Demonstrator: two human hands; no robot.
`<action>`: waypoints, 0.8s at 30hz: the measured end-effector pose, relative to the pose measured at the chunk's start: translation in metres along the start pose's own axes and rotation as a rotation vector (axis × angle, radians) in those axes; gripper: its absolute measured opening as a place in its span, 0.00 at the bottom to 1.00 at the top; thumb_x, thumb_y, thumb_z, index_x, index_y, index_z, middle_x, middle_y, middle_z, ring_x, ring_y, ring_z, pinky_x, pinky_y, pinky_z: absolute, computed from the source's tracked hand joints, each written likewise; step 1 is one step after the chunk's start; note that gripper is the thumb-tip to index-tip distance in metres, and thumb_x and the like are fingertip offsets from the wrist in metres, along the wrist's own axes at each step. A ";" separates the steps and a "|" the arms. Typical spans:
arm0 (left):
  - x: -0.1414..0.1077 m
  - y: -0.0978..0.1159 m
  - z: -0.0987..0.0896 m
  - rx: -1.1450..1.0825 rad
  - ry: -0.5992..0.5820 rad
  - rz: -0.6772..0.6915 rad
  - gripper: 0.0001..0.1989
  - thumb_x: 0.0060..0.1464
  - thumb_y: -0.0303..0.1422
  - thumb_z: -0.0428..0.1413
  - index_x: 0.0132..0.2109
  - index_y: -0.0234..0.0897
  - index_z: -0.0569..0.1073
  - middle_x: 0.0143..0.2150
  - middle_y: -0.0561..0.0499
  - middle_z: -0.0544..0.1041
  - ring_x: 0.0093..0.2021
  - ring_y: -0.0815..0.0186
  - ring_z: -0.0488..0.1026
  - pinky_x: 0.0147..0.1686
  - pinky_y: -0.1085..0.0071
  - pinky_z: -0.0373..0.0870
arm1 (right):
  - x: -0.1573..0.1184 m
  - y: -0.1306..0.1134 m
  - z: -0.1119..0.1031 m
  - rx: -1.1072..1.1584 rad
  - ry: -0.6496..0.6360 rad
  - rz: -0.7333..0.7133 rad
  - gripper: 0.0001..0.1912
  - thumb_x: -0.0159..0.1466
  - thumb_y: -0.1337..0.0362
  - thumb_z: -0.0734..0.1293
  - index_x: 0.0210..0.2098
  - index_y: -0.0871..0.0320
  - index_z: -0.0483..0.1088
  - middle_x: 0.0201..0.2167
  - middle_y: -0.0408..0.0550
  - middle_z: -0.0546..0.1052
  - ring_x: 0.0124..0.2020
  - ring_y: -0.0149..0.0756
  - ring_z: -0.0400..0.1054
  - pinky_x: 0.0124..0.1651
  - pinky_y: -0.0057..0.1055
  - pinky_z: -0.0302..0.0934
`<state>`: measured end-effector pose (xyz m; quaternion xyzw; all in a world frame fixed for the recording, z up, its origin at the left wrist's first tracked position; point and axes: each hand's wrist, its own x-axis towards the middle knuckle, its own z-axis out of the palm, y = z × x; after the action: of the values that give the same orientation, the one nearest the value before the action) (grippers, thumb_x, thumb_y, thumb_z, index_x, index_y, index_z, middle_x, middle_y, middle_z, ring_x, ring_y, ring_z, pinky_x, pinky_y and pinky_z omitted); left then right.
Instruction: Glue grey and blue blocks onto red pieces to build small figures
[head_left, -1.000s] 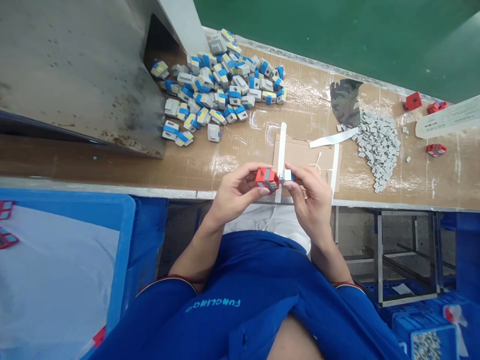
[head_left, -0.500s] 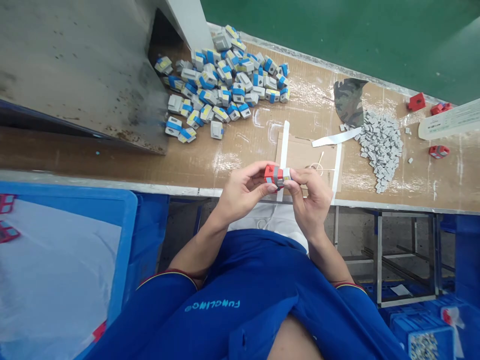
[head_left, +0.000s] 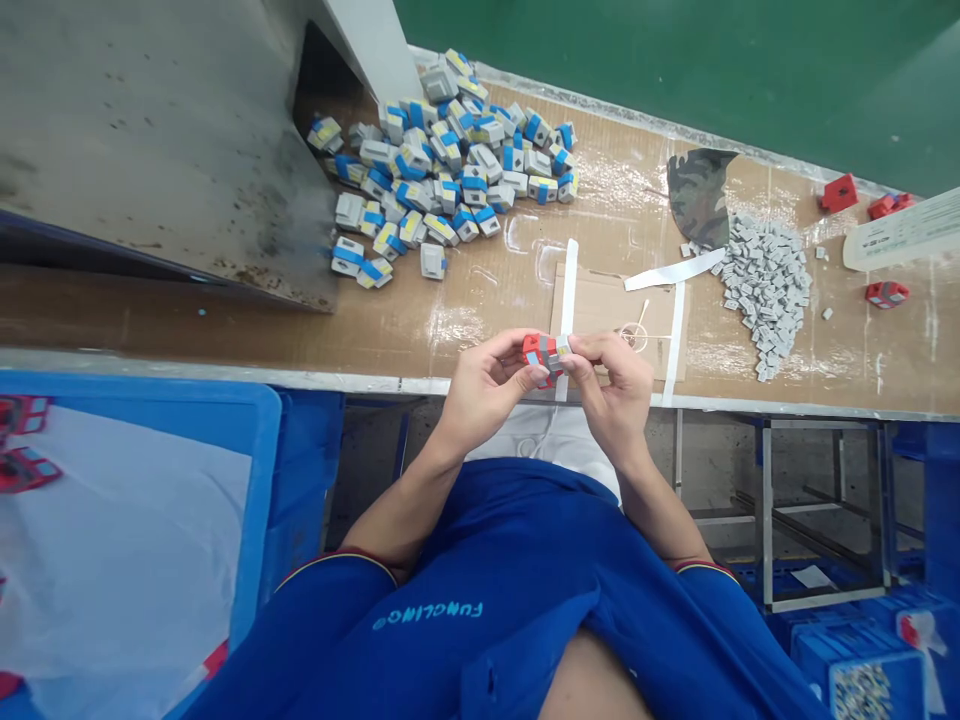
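Red plastic and pale grey meet between the person's fingers. The left hand (head_left: 484, 385) is curled around a small red-and-grey plastic block (head_left: 537, 352), and the right hand (head_left: 611, 395) pinches a small white piece (head_left: 562, 345) against the block's right end. Both hands are closed on their parts, and the fingers hide much of how the two pieces join. They are held just over the front edge of a brown workbench (head_left: 480, 330), above a cardboard sheet (head_left: 592, 310) edged with white strips. Beyond the hands, a large loose heap of grey blocks with blue bands (head_left: 442, 170) spills from beside a scuffed metal panel (head_left: 150, 150). To the right, a mound of tiny grey pieces (head_left: 765, 295) lies against a scrap of camouflage cloth (head_left: 699, 195), and a red block (head_left: 838, 193) sits near the far edge. A blue crate (head_left: 259, 450) lined with white sheeting stands to the left, below the bench, holding a few red parts (head_left: 22, 470)
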<state>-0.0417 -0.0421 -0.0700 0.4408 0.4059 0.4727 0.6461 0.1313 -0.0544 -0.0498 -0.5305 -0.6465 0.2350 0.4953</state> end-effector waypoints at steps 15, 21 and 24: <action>-0.002 0.008 0.007 -0.159 -0.195 0.080 0.24 0.56 0.42 0.75 0.55 0.39 0.81 0.50 0.45 0.88 0.44 0.63 0.87 0.45 0.72 0.84 | -0.011 -0.002 -0.015 -0.067 -0.091 -0.282 0.36 0.71 0.65 0.73 0.76 0.48 0.63 0.62 0.56 0.81 0.62 0.49 0.78 0.62 0.48 0.78; 0.010 0.010 -0.009 0.127 -0.213 0.486 0.28 0.57 0.46 0.73 0.62 0.46 0.83 0.56 0.43 0.84 0.55 0.57 0.84 0.51 0.66 0.85 | -0.010 -0.012 -0.020 0.094 -0.104 -0.198 0.32 0.70 0.61 0.76 0.72 0.47 0.68 0.63 0.56 0.79 0.64 0.49 0.76 0.64 0.49 0.76; 0.011 0.011 -0.009 0.267 -0.177 0.622 0.28 0.60 0.49 0.70 0.64 0.47 0.81 0.55 0.43 0.83 0.54 0.57 0.82 0.49 0.64 0.85 | -0.010 -0.012 -0.017 0.112 -0.078 -0.191 0.31 0.71 0.62 0.75 0.71 0.45 0.70 0.58 0.54 0.77 0.59 0.46 0.76 0.60 0.46 0.78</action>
<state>-0.0507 -0.0274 -0.0635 0.6633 0.2527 0.5495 0.4407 0.1401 -0.0711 -0.0365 -0.4285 -0.6985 0.2430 0.5190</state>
